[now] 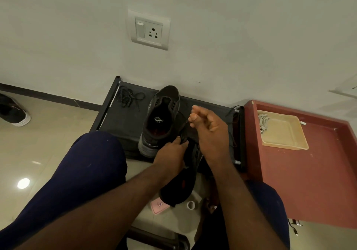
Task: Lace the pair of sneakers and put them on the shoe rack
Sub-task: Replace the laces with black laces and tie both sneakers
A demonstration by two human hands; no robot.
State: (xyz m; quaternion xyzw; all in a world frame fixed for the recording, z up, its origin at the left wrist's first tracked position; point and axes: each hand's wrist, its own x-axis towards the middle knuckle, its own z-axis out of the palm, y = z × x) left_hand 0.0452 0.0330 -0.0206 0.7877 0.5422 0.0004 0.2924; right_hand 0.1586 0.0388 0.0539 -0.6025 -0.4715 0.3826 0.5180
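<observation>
Head view: the sneaker (162,118) standing on the rack (123,122) shows a white insole logo, too small to read. The second sneaker (185,180) is held at the rack's front edge, partly hidden by both forearms. The left hand (172,153) has its grip clamped on the upper. The right hand (210,126) is raised, its grip pinched together on a thin lace (184,117), faint against the dark rack. A loose lace (128,97) lies by the back left corner, with bare rack top between it and the sneaker. A red cabinet (309,172) stands just beside the rack's right edge.
</observation>
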